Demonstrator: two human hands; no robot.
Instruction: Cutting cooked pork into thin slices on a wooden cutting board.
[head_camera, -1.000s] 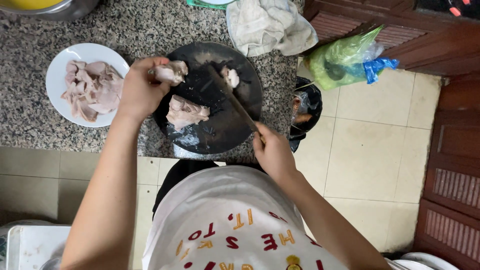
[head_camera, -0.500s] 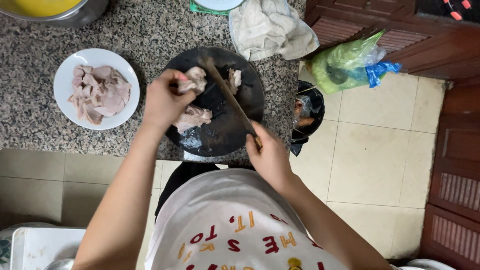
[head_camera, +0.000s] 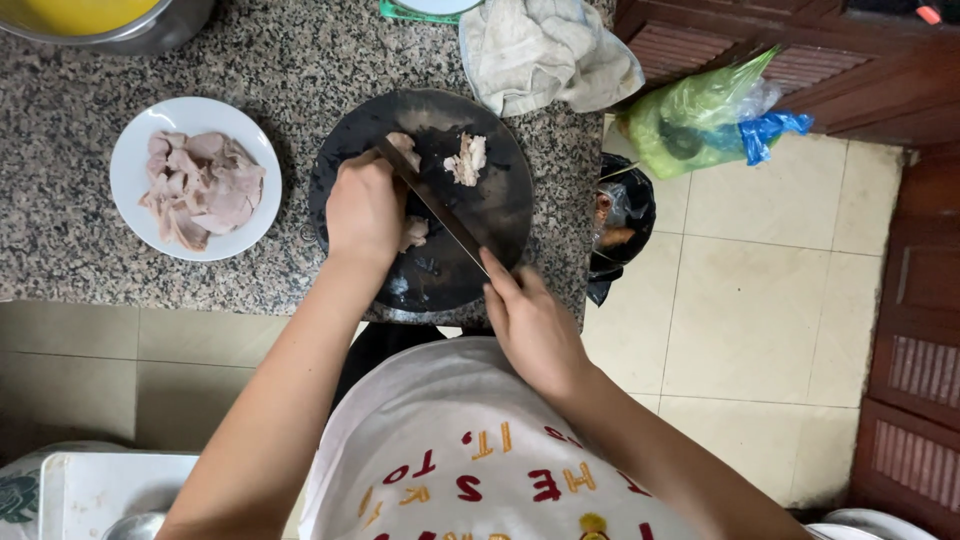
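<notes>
Since half a second ago our left hand (head_camera: 365, 205) has slid toward the near side of the round black cutting board (head_camera: 500, 215), and the knife (head_camera: 432, 205) now lies across its knuckles. We clamp that left grip down on a pale piece of meat (head_camera: 412, 232), fingers curled over it so it cannot skid under the blade; a bit of it shows at each end of the hand. Our right hand (head_camera: 535, 325) is closed around the knife handle at the board's near rim, blade angled away from us. Beyond the blade lies a cut chunk (head_camera: 468, 158), apart from both grips. Left of the left grip, a white plate (head_camera: 130, 160) on the granite surface (head_camera: 60, 250) holds sliced meat (head_camera: 200, 185), out of the knife's way.
</notes>
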